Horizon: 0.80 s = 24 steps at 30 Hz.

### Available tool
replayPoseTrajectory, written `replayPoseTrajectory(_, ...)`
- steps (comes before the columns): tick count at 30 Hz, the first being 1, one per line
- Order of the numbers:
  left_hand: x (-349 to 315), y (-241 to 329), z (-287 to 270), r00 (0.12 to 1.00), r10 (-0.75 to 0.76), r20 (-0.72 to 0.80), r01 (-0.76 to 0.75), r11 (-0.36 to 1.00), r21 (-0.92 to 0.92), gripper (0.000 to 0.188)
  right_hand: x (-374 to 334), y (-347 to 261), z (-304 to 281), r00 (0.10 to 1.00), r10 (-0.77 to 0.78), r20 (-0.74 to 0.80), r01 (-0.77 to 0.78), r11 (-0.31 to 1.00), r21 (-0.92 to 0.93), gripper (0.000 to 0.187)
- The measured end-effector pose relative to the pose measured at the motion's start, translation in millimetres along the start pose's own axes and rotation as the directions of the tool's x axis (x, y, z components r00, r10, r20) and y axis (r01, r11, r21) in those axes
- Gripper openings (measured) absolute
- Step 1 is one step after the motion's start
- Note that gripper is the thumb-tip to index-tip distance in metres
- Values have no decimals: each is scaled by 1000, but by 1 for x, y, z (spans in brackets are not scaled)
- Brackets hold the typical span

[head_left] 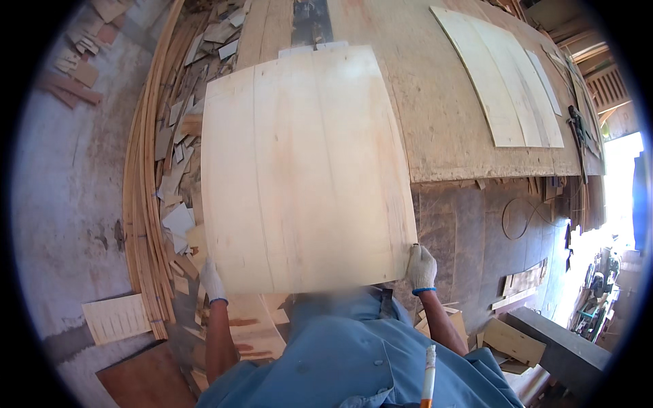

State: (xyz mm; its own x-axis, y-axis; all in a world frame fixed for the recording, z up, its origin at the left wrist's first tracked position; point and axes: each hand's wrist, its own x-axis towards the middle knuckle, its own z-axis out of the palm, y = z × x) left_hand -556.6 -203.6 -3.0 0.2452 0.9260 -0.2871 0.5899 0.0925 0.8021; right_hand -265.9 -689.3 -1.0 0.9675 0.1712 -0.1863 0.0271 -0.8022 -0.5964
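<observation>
A large pale plywood panel [306,163] spans the space in front of me, its far end over the wooden worktable [442,122] and its near edge close to my body. My left hand [212,280], in a white knit glove, grips the panel's left edge near the corner; its fingers are partly hidden. At the near right corner, my gloved right hand [422,267] is closed round the edge. Small white pieces [332,46] show just past the panel's far edge, beside a dark strip [311,20] in the tabletop.
Another plywood sheet [503,81] lies on the table at the right. Long wooden strips [146,190] and a heap of offcuts [178,224] lie along the left. A grey beam-like block [558,347] sits at the lower right. A cigarette [429,374] shows at the bottom.
</observation>
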Motion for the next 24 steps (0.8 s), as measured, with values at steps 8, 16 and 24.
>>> replayPoseTrajectory(8, 32, -20, 0, 996, 67, -63, -64, 997, 46, 50, 3, -15, 10, 998, 61, -21, -60, 996, 68, 35)
replayPoseTrajectory(16, 43, 6, 7, 988, 100, -118, -94, 994, 53, 50, 10, -27, 21, 998, 44, -44, -38, 991, 130, 33)
replayPoseTrajectory(24, 61, -10, 17, 984, 139, -108, -130, 988, 85, 51, 11, -37, 22, 998, -30, -46, 35, 994, 104, 31)
